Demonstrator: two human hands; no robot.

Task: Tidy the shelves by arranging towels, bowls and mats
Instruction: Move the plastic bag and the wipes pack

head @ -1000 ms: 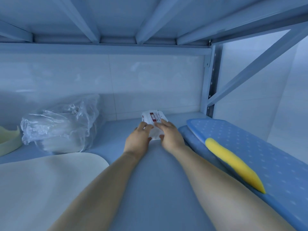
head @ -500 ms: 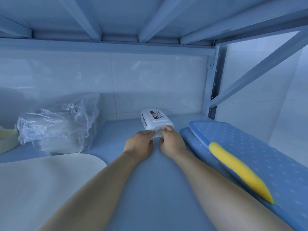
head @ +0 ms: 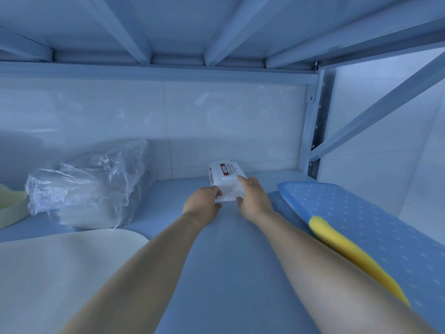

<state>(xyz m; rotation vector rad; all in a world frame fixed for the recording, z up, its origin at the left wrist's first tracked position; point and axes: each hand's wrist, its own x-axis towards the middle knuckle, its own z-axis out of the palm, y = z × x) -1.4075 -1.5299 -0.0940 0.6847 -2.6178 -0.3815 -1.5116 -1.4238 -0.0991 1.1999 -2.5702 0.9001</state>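
A white pack of towels [head: 225, 177] with a dark red label lies on the blue shelf [head: 221, 261], near the back wall. My left hand [head: 202, 201] grips the pack's near left corner. My right hand [head: 252, 196] holds its right side, fingers laid along the edge and thumb under the near end. Both forearms reach straight in from the front.
A crumpled clear plastic bag [head: 89, 186] of white items sits at the back left. A cream mat [head: 60, 273] lies at the front left, with a pale rim [head: 12, 203] at the far left edge. Blue dotted mats [head: 373, 225] with a yellow piece [head: 349, 254] fill the right. A steel post [head: 315, 121] stands behind.
The pack has slid further back toward the wall. My hands went from covering it to holding its near end and sides.
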